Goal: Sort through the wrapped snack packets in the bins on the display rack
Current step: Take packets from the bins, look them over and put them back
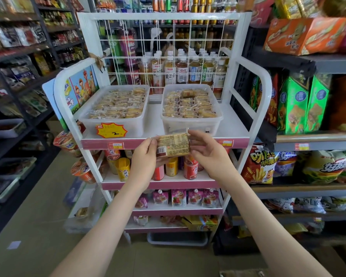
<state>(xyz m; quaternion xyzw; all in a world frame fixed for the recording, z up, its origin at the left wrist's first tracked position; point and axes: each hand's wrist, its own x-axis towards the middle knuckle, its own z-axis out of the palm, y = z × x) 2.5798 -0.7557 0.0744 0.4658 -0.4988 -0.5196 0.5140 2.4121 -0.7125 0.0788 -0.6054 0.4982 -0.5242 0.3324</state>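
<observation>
A wrapped snack packet (pixel 173 145), tan with a barcode at its left end, is held in front of the white display rack (pixel 246 136). My left hand (pixel 145 158) grips its left end, thumb on top. My right hand (pixel 208 150) pinches its right end with fingers curled around the edge. On the rack's top shelf stand two clear plastic bins, the left bin (pixel 128 126) and the right bin (pixel 214 121), both filled with several similar yellow-brown wrapped packets.
A yellow starburst price tag (pixel 111 130) hangs on the left bin. Lower rack shelves hold cup snacks, cans and pink pouches. Bottled drinks stand behind the wire grid. Dark store shelves with chips and boxes flank the rack on both sides.
</observation>
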